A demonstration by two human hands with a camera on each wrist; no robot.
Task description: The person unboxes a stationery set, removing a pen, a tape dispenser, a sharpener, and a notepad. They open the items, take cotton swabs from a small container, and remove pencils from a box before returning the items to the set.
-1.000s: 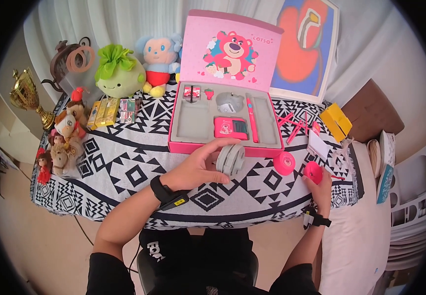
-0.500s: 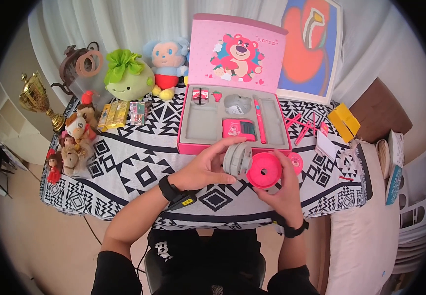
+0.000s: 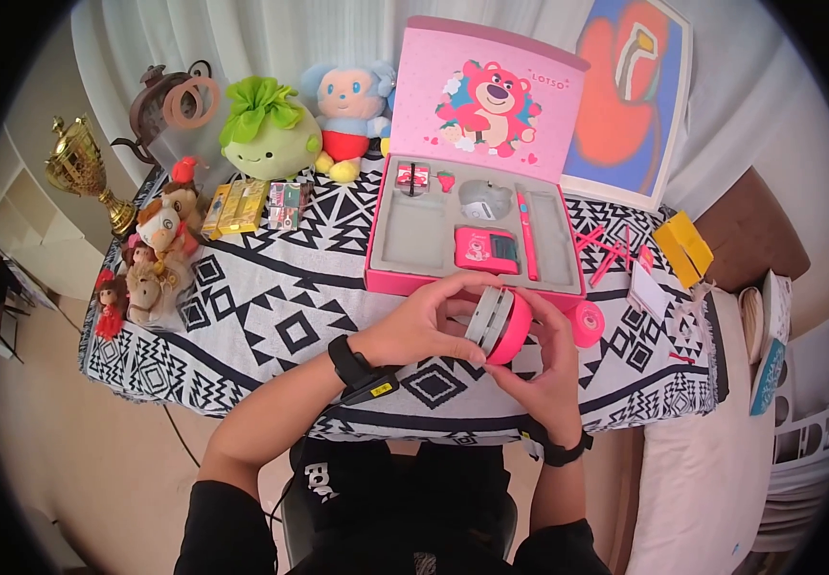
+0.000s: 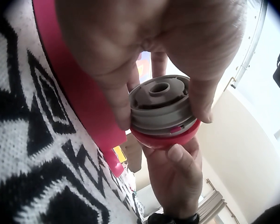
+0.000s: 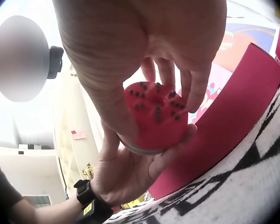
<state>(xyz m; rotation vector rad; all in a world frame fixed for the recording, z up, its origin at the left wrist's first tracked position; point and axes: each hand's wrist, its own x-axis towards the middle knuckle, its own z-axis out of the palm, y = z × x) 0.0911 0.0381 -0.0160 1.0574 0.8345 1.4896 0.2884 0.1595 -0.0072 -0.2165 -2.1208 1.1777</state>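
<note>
Above the front edge of the open box, both hands bring together two parts of what looks like a mini desktop vacuum. My left hand [image 3: 409, 326] grips the grey ridged round part [image 3: 484, 321] between thumb and fingers. My right hand [image 3: 553, 369] holds the pink cup-shaped base [image 3: 516, 328] from the other side. In the left wrist view the grey part [image 4: 158, 103] sits against the mouth of the pink base [image 4: 170, 139], its central ring facing out. Dark bristle tufts circle a hole in the base's underside [image 5: 151, 123] in the right wrist view. A round pink piece [image 3: 589, 324] lies just beyond the right hand.
The pink gift box [image 3: 409, 230] holds a pink device [image 3: 487, 249], a pen [image 3: 527, 235] and a plastic-wrapped item [image 3: 484, 198]. Pink pencils [image 3: 608, 261], a white pad [image 3: 648, 291] and a yellow box [image 3: 682, 247] lie to the right; plush toys [image 3: 271, 134] and dolls [image 3: 151, 259] to the left.
My right hand has carried the pink base leftward from the table's right side to the grey part, then tilted it against that part. The left hand keeps its hold.
</note>
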